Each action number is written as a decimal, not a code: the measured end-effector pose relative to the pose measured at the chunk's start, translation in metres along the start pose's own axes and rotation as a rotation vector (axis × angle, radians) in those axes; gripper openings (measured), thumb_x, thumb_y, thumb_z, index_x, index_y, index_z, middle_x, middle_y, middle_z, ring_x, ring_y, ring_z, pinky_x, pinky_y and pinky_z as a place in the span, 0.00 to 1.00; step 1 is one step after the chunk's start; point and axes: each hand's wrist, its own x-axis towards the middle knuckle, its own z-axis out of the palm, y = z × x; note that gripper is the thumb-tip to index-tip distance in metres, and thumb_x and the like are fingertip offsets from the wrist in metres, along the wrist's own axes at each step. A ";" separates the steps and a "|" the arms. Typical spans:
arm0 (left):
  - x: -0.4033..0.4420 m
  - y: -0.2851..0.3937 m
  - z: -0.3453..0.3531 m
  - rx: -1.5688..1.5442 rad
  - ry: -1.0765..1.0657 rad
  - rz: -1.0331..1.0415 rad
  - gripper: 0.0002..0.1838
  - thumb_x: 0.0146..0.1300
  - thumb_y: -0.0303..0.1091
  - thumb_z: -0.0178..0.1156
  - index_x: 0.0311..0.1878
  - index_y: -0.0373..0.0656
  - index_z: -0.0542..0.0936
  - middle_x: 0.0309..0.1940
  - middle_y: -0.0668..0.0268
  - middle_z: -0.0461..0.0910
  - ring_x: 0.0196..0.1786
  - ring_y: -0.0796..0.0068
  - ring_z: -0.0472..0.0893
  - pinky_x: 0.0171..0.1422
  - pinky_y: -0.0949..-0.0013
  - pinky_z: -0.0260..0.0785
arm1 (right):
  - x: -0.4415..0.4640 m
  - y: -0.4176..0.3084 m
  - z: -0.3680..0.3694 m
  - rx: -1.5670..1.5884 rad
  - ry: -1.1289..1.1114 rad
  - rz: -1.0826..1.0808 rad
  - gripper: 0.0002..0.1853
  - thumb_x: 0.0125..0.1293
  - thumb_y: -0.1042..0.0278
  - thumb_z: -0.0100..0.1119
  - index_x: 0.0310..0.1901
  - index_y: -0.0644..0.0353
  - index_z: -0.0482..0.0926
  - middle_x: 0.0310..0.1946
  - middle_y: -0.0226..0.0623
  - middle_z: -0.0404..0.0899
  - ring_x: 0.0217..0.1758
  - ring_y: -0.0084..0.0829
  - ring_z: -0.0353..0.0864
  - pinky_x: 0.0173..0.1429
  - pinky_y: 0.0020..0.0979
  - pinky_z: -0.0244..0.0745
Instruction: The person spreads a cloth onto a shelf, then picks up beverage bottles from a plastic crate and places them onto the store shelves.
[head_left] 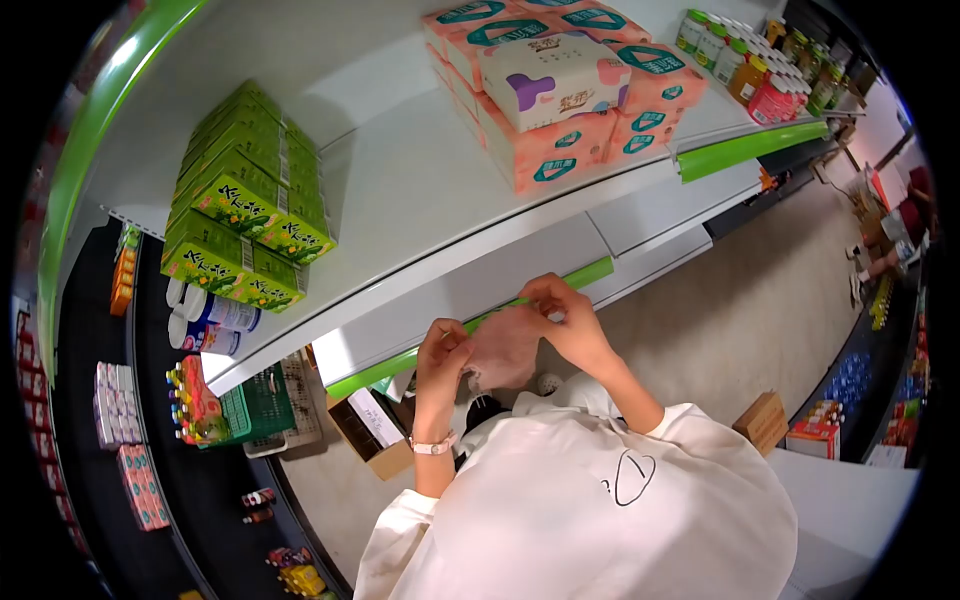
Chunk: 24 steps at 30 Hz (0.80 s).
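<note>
Pink sheet (pixel 505 350), thin and limp, cloth or film, can't tell which. Held up between both hands, in front of the lower shelf's green strip (pixel 375 374), just past the shirt (pixel 600 510). Left hand (pixel 442 350): fingers bent, thumb and fingertips nearly together, pinching the sheet's left edge. Right hand (pixel 562 308): fingers curled, thumb and index closed on its upper right edge, no real gap. Watch (pixel 433 446) on left wrist, pale band. Shirt white, black line drawing on chest.

Beyond the hands: white shelf (pixel 390 180). On it, pink packs (pixel 560 165) stacked, a white pack (pixel 560 85) with purple patches lying on top. Left end: green boxes (pixel 250 195) in stacked rows, cans (pixel 222 310) just beside them, nearer the corner. Right, farther along: jars (pixel 715 50) with green lids, grouped with other jars.

Down on the floor (pixel 680 330): open carton (pixel 370 432) below and left of the left hand, green basket (pixel 265 405) near it. Brown box (pixel 762 422) right of the shirt. Far left, dark shelving (pixel 200 440) with more packs and bottles.
</note>
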 end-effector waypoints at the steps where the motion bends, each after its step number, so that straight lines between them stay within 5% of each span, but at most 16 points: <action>1: -0.003 0.004 0.009 0.024 0.006 0.049 0.10 0.60 0.18 0.58 0.43 0.41 0.73 0.29 0.73 0.70 0.32 0.84 0.70 0.38 0.79 0.65 | 0.004 -0.002 -0.007 0.066 -0.047 -0.010 0.10 0.62 0.73 0.66 0.44 0.58 0.78 0.33 0.27 0.78 0.34 0.17 0.74 0.38 0.21 0.68; 12: -0.033 -0.009 0.060 0.335 0.155 0.390 0.13 0.68 0.21 0.54 0.54 0.39 0.69 0.41 0.68 0.69 0.42 0.80 0.70 0.46 0.76 0.65 | 0.011 -0.012 -0.071 0.057 -0.381 -0.003 0.06 0.69 0.75 0.56 0.46 0.60 0.78 0.42 0.26 0.79 0.36 0.19 0.75 0.37 0.24 0.70; 18: -0.030 -0.018 0.091 0.311 0.277 0.612 0.10 0.72 0.29 0.52 0.54 0.40 0.68 0.45 0.66 0.69 0.45 0.79 0.66 0.54 0.74 0.61 | 0.017 -0.017 -0.068 0.227 -0.338 0.023 0.09 0.72 0.78 0.49 0.50 0.59 0.74 0.44 0.28 0.78 0.36 0.19 0.76 0.35 0.22 0.71; 21: -0.022 -0.018 0.102 0.261 0.217 0.534 0.12 0.73 0.29 0.51 0.56 0.41 0.66 0.45 0.66 0.69 0.43 0.81 0.65 0.50 0.78 0.60 | 0.015 -0.007 -0.056 0.308 -0.249 0.016 0.09 0.71 0.80 0.48 0.50 0.60 0.73 0.45 0.29 0.77 0.37 0.19 0.77 0.37 0.23 0.74; 24: -0.009 -0.025 0.109 0.257 0.167 0.472 0.13 0.73 0.28 0.50 0.58 0.41 0.64 0.44 0.67 0.69 0.37 0.85 0.62 0.39 0.84 0.57 | 0.009 0.001 -0.038 0.432 -0.203 -0.089 0.14 0.68 0.85 0.50 0.52 0.61 0.72 0.46 0.33 0.75 0.48 0.24 0.78 0.53 0.26 0.75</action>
